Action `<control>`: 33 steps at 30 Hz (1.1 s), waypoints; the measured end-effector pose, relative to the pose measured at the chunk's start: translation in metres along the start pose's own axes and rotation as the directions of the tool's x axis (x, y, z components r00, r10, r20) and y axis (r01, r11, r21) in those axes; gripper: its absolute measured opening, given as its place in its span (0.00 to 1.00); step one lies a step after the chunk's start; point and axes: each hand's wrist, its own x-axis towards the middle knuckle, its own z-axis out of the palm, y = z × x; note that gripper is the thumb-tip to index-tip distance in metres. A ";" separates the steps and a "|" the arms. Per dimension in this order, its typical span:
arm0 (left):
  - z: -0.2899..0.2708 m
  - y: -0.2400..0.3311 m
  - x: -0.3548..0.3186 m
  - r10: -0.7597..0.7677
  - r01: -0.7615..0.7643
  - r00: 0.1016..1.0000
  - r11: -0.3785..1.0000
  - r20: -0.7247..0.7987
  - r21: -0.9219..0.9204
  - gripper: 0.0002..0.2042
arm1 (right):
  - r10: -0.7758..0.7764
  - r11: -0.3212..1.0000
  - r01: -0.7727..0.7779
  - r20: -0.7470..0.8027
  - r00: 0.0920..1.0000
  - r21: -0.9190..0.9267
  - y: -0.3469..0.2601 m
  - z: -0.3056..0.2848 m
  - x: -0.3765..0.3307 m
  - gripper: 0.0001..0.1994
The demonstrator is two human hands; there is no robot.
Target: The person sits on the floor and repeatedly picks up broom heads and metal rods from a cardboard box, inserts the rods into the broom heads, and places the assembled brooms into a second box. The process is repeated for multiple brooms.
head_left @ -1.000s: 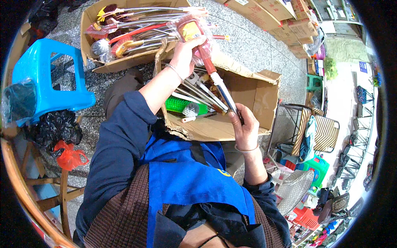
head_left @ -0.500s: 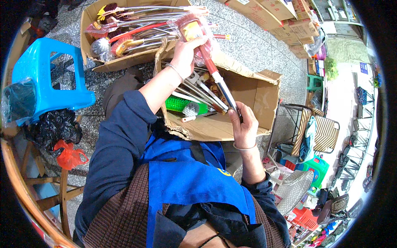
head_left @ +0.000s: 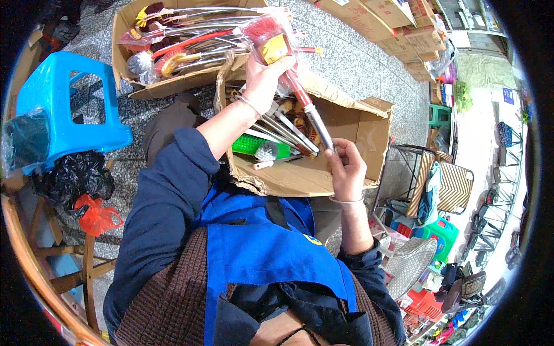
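A long-handled brush [head_left: 298, 91] slants over the near cardboard box, its red-bristled head wrapped in clear plastic with a yellow label. My left hand [head_left: 264, 82] is closed around it just below the head. Lower down, the fingers of my right hand [head_left: 347, 164] pinch the end of its metal handle. Beneath it, the near cardboard box [head_left: 352, 144] holds several metal-handled tools [head_left: 283, 130], a green brush [head_left: 248, 145] and a small round white brush [head_left: 266, 152].
Beyond, another cardboard box [head_left: 151, 91] is full of long-handled brushes [head_left: 196, 43]. A blue plastic stool [head_left: 43, 95] stands at the left, above a black plastic bag [head_left: 81, 177]. Stacked cartons [head_left: 398, 32] line the far right, and a folding chair [head_left: 450, 187] stands at the right.
The brush has turned in my hands, so its red bristles and label now face up more. My right hand has shifted slightly right and down at the handle's end.
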 end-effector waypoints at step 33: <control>-0.004 -0.009 -0.003 -0.095 0.094 0.994 0.995 -0.054 -0.033 0.11 | -0.191 0.975 0.189 -0.008 0.982 -0.115 0.009 0.012 0.018 0.17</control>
